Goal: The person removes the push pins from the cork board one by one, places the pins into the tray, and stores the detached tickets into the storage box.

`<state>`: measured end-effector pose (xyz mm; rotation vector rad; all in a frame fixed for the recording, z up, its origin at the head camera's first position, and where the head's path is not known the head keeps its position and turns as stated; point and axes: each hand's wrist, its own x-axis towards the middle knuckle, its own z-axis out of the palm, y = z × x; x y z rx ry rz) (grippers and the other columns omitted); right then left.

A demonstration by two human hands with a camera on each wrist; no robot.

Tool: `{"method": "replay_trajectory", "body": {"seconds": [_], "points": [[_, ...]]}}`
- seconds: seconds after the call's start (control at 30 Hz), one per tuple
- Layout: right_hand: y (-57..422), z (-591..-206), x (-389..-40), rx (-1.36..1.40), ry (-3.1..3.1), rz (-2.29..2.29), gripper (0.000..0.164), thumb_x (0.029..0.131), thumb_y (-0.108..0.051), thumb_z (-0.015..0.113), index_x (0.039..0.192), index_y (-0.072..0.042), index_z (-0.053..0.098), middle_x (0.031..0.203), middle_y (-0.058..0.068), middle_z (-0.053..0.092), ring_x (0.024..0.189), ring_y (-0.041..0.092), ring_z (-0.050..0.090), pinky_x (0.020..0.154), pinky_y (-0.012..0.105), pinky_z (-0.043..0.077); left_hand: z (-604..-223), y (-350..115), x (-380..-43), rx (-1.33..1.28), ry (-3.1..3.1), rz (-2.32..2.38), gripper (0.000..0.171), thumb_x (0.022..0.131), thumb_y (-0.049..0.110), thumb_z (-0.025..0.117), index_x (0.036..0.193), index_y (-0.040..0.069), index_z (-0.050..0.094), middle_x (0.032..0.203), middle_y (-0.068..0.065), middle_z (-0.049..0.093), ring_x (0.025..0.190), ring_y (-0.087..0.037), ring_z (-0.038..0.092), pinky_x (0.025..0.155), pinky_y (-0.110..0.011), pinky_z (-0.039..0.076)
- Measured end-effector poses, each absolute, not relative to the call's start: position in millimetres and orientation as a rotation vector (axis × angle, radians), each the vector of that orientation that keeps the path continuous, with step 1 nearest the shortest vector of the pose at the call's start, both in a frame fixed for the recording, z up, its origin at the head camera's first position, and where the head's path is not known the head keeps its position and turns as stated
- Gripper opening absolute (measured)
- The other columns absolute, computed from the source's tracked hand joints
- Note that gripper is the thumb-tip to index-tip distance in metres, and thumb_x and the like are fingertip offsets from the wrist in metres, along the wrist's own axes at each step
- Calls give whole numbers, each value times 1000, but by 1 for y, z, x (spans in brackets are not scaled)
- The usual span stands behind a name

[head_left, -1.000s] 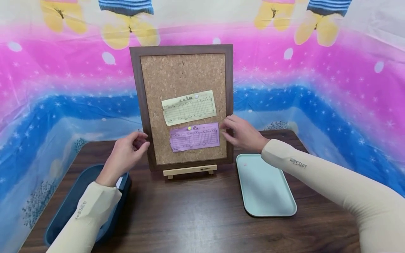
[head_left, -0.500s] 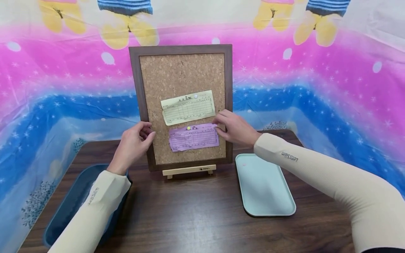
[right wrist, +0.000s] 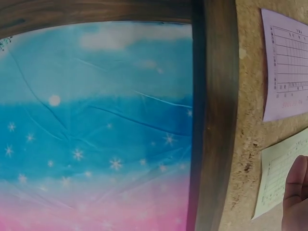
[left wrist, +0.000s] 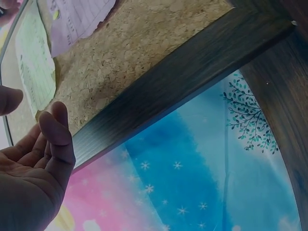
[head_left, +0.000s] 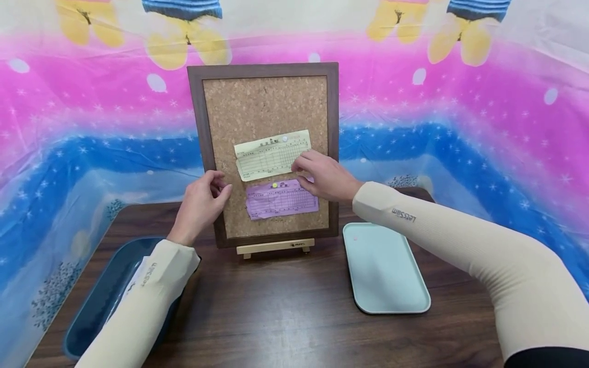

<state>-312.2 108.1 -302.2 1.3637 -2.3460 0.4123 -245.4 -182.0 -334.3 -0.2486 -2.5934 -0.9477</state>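
one dark-blue plastic bin, part-hidden by cream left sleeve | left hand loosely curled, gripping nothing, at left edge of one brown-framed cork board | two pinned paper slips on it: yellow-green above purple | right hand relaxed, nothing held, covering a corner of each; contact unclear | one pale-mint rectangular tray

We're seeing a dk-brown-framed cork board standing up on a sm. wooden stand. Nr mid-board, a pale yellow-green slip w/ a printed grid is hanging, rt end tilting up, L end creased, lower rt part hidden; a white pin is sitting nr its top edge. Just below, we're seeing a purple slip, also gridded, tilting slightly, L edge looking crumpled, yellow pin sitting nr its top.
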Motion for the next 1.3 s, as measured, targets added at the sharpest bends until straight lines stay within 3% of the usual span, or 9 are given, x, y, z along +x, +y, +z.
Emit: {"method": "replay_trajectory", "body": {"seconds": [0.53,1.3], "points": [[87,-291,-322,1158,-2420,440,16,88,-5,61,104,-5,61,102,4,59,98,17,53,84,29,44,-322,-177,-264,-226,-2527,-989,32,93,21,60,117,-1,58,95,-12,63,80,-23,58,71,-40,46],[65,-268,-346,962,-2458,560,18,87,-2,60,105,-5,61,100,5,57,97,18,52,83,28,42,-305,-157,-285,-196,-2446,-938,26,92,21,59,107,1,62,89,-11,65,77,-24,60,70,-39,45]]}}
